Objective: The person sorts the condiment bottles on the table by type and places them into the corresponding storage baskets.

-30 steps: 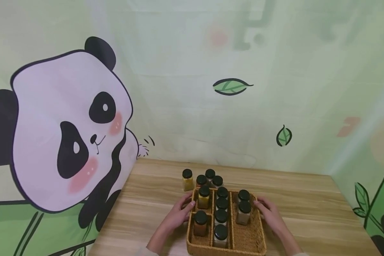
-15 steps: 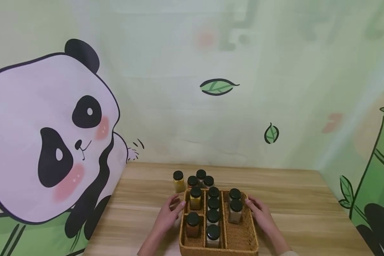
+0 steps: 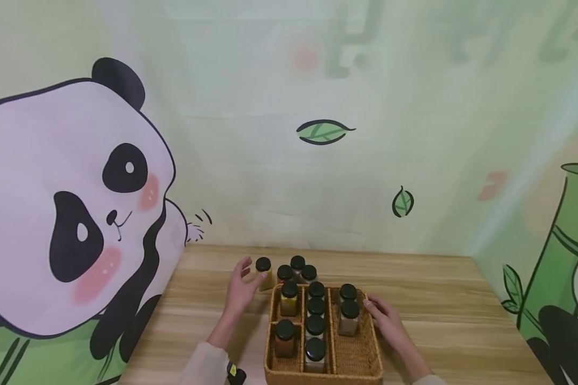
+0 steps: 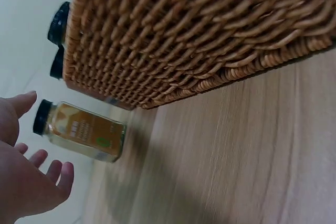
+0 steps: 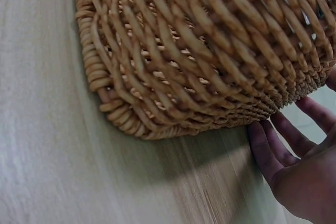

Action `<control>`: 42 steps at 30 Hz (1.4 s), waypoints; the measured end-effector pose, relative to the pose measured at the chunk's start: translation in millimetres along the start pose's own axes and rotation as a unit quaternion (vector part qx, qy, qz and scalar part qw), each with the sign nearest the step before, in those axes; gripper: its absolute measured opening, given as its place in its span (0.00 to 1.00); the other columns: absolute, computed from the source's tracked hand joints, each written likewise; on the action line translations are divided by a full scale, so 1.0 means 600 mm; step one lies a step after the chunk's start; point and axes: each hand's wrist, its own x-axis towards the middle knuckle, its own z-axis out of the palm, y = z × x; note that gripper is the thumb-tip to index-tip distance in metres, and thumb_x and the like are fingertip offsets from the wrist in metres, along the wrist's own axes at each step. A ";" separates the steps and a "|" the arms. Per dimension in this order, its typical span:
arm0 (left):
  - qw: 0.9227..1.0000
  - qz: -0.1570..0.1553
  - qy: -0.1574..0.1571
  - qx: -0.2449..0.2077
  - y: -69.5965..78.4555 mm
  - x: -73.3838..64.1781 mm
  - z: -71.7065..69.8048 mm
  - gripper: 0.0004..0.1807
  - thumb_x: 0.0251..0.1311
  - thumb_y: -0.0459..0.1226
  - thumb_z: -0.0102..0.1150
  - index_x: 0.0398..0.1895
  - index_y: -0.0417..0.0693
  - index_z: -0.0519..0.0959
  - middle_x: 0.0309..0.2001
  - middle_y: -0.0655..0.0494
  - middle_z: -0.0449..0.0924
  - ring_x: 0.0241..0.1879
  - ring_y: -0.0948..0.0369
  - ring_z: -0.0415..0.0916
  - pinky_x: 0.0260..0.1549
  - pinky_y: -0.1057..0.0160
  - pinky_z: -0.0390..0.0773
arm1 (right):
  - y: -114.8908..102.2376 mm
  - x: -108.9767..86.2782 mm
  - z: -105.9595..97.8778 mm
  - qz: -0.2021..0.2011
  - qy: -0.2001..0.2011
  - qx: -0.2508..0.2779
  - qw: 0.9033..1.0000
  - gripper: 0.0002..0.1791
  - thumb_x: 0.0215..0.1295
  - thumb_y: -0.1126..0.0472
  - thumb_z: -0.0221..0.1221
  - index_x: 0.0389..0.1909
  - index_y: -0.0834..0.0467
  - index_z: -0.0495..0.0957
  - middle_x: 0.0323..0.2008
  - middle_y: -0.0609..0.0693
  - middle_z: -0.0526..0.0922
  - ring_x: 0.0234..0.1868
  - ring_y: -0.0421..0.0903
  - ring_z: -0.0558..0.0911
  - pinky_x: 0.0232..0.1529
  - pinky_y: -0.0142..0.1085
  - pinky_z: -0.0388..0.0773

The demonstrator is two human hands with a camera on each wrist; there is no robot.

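Observation:
A spice jar (image 3: pixel 265 277) with yellow contents and a black lid stands on the table behind the basket's left corner. My left hand (image 3: pixel 241 289) is beside it, thumb and fingers spread around the lid's height; in the left wrist view a gap shows between the hand (image 4: pixel 31 166) and the jar (image 4: pixel 86 132). My right hand (image 3: pixel 389 322) rests against the right side of the wicker basket (image 3: pixel 327 379), its fingertips on the woven wall in the right wrist view. Black-lidded spice jars stand in the basket: yellow (image 3: pixel 289 299) and reddish-brown (image 3: pixel 284 339) ones left, several in the middle, two right.
Three more black-lidded jars (image 3: pixel 297 266) cluster on the table just behind the basket. The wooden table (image 3: pixel 443 299) runs back to a wall cloth (image 3: pixel 250 176) printed with a panda and leaves.
My left hand has left the basket's left side and moved forward to the yellow spice jar. The right hand stays at the basket. The head view has shifted slightly to the right.

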 end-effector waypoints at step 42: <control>0.991 0.110 -0.055 0.049 0.162 0.013 -0.065 0.32 0.58 0.57 0.78 0.62 0.56 0.83 0.57 0.50 0.84 0.54 0.51 0.83 0.51 0.50 0.86 | 0.005 0.001 -0.006 0.001 -0.009 0.005 1.000 0.35 0.81 0.47 0.58 0.75 0.68 0.68 0.68 0.67 0.75 0.70 0.63 0.74 0.63 0.50 0.81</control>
